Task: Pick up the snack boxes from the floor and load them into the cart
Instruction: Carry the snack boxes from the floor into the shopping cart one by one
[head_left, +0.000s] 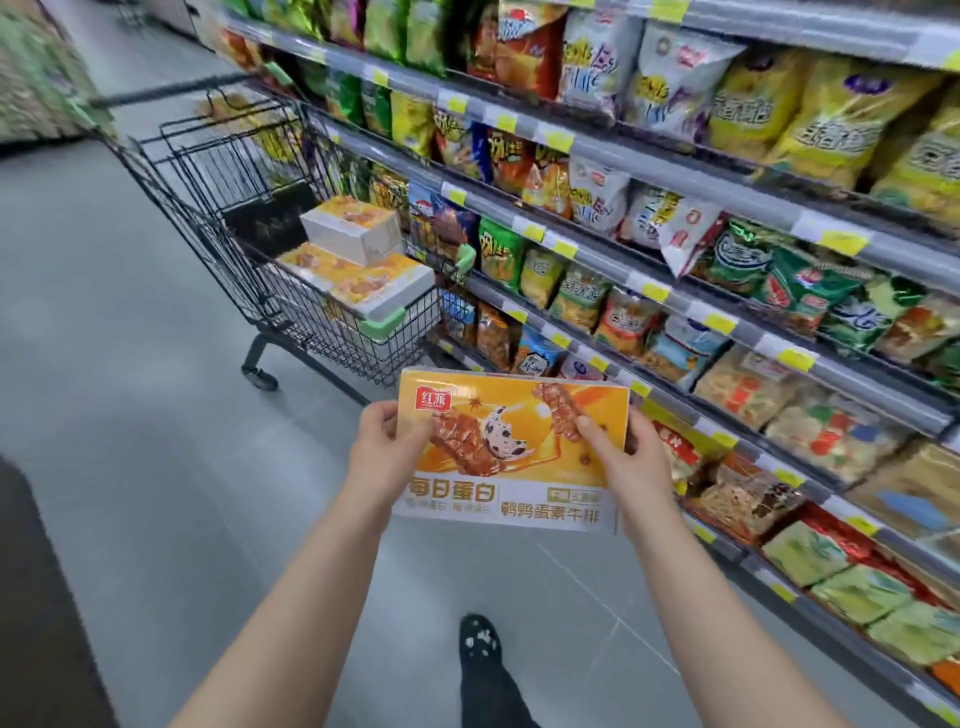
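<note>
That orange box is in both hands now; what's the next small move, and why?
Probably carry the flat orange-and-white cardboard snack box forward and left toward the black wire shopping cart. The left hand and right hand grip its sides, clear of the floor, and matching orange boxes sit stacked in the cart.

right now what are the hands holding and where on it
One snack box, held in the air. The left hand grips its left edge and the right hand its right edge, with both thumbs on the printed top face.
</note>
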